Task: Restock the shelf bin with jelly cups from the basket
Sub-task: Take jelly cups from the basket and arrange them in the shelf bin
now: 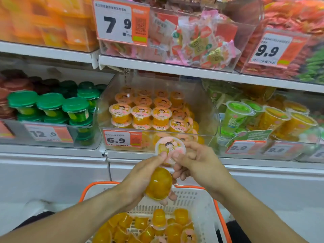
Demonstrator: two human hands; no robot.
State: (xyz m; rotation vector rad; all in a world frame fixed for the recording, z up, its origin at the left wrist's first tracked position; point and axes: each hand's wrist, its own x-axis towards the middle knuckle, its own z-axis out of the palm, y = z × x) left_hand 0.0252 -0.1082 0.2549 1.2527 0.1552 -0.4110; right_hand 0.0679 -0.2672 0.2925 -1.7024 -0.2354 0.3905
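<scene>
My left hand (140,176) cups an orange jelly cup (158,184) with its bottom toward me. My right hand (196,160) pinches a second jelly cup (170,148) by its pink cartoon lid, held just above the first. Both hands hover over the white basket (198,199) with an orange rim, which holds several orange jelly cups (157,225). Right behind the hands is the clear shelf bin (206,109), tagged 6.9, with rows of the same jelly cups (142,113) stacked inside; its right side is less full.
A bin of green-lidded cups (50,106) stands left, tagged 12.0. Green and yellow tall cups (263,118) fill the bin on the right. The upper shelf (175,67) carries bins of wrapped candy and large price tags.
</scene>
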